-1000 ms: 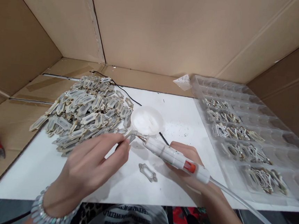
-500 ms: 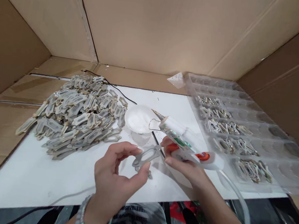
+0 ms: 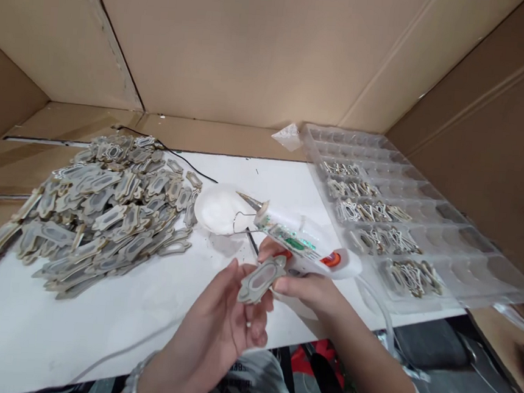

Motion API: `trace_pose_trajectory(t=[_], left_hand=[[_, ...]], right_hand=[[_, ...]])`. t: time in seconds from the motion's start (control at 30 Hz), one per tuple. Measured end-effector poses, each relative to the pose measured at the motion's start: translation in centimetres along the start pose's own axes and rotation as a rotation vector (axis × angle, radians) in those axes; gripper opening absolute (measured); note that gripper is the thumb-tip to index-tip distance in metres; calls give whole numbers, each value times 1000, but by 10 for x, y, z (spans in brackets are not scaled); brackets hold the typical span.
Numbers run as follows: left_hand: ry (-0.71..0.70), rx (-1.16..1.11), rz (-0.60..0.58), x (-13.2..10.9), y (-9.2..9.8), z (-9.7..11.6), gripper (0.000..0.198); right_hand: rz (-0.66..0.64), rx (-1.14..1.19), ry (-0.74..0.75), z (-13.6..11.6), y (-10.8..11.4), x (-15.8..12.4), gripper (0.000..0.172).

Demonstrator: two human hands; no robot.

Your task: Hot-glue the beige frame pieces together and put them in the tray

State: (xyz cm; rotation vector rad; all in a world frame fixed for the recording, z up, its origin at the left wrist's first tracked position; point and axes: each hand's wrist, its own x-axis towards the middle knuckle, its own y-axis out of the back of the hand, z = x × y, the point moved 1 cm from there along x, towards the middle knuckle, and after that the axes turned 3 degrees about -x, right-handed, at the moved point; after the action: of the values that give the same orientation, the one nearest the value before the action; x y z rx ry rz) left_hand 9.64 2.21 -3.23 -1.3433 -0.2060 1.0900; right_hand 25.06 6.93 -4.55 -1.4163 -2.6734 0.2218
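Observation:
A white hot glue gun (image 3: 304, 234), with its metal nozzle pointing left, is gripped in my right hand (image 3: 304, 286). The thumb of that hand also presses the right end of a small grey frame-shaped piece (image 3: 261, 280) with an elongated opening. My left hand (image 3: 228, 316), palm turned up, has its fingers curled behind and under the left part of this piece, partly hidden by it. Behind the nozzle is a round white dish (image 3: 217, 210). A dark thin stick (image 3: 252, 241) shows between the dish and my right hand.
To the left lies a big heap of similar grey frame pieces (image 3: 118, 208). A clear compartment tray (image 3: 459, 253) with rows of small pieces stands on the right. Cardboard walls (image 3: 256, 49) surround the white table (image 3: 108, 324). A black cable (image 3: 182, 159) runs behind the dish.
My left hand has turned from a fingertip pinch to palm up beneath the grey piece. The piece has tilted to face me, its right end under my right thumb. The whole view has shifted.

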Motion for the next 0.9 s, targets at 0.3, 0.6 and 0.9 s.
trace_pose_trajectory(t=[0.3, 0.6, 0.9], left_hand=[[332, -353, -245, -2, 6, -1, 28], [91, -168, -202, -8, 7, 6, 24], [-923, 564, 268, -21, 35, 58, 37]], right_hand=[[-178, 106, -25, -11, -3, 3, 39], [193, -2, 112, 6, 10, -2, 53], [192, -398, 141, -19, 6, -5, 22]])
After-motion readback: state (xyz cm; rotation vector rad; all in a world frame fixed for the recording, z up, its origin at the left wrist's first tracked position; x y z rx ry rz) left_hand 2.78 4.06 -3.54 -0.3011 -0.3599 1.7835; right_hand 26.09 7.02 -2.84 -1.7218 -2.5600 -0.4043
